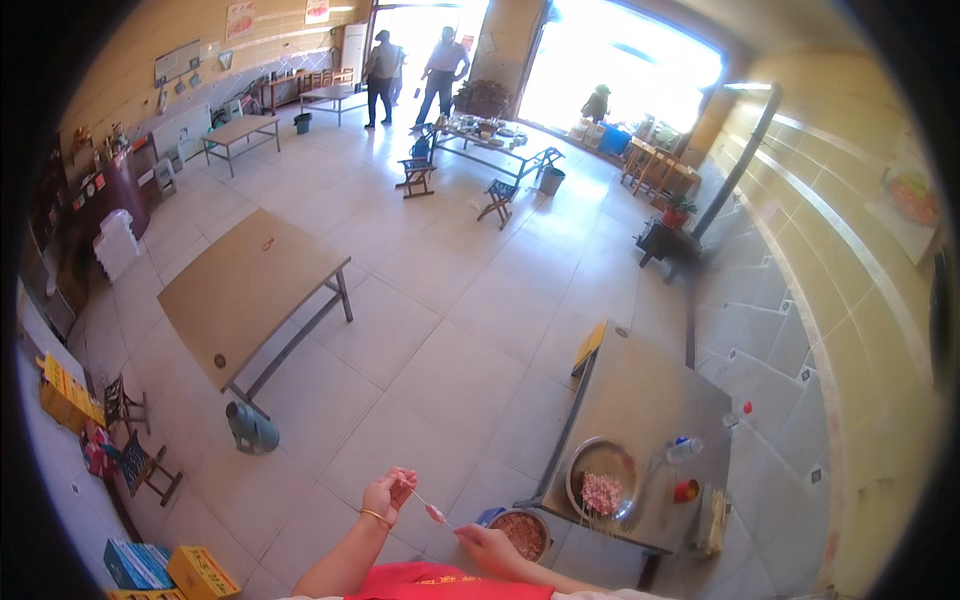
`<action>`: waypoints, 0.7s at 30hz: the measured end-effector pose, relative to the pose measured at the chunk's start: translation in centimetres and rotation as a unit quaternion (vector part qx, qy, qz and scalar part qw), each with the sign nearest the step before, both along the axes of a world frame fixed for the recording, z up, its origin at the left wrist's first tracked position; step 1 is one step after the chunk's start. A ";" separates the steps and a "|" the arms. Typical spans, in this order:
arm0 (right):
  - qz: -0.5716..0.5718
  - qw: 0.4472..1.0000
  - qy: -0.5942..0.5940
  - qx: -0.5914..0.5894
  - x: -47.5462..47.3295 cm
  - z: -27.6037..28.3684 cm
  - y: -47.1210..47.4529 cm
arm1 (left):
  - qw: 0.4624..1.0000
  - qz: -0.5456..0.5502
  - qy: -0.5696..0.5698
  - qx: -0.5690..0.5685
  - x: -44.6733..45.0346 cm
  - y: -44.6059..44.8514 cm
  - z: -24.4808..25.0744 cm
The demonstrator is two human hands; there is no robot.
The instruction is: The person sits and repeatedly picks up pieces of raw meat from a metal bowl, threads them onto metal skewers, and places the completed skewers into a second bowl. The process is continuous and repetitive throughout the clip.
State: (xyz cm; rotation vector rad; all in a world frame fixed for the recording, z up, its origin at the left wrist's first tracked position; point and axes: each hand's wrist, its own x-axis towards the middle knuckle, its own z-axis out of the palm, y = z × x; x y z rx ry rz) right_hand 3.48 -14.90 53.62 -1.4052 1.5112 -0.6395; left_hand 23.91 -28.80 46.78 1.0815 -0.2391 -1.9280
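Before my body, a thin skewer slants between my two hands, with a small piece of raw meat threaded on it. My left hand, with a gold-coloured bangle at the wrist, pinches the skewer's upper end; whether meat is also in those fingers is unclear. Lower and to the right, my right hand grips the other end. Just beyond that hand sits a basin of raw meat pieces. On the table to the right, a steel basin holds a heap of loaded skewers, their bare sticks pointing towards me.
The right-hand table also bears a plastic bottle, a red can and a bundle of sticks. A gas cylinder stands by the left table. Cartons lie lower left; people stand near the doorway.
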 end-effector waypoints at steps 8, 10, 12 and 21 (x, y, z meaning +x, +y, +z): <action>-0.012 0.999 0.020 -0.042 -0.6 0.7 -12.2 | 1.000 -0.011 0.000 -0.024 -0.3 -13.3 1.7; -0.012 0.997 0.023 -0.070 -1.2 -0.2 -16.5 | 1.000 -0.017 -0.006 -0.022 -1.1 -17.9 1.0; -0.012 0.996 0.039 -0.081 -1.8 -0.6 -21.8 | 1.000 -0.028 0.003 -0.007 -1.9 -22.3 0.9; 0.042 0.987 0.039 -0.148 -1.7 4.2 -48.4 | 0.997 0.037 0.022 -0.068 -0.2 -47.9 4.3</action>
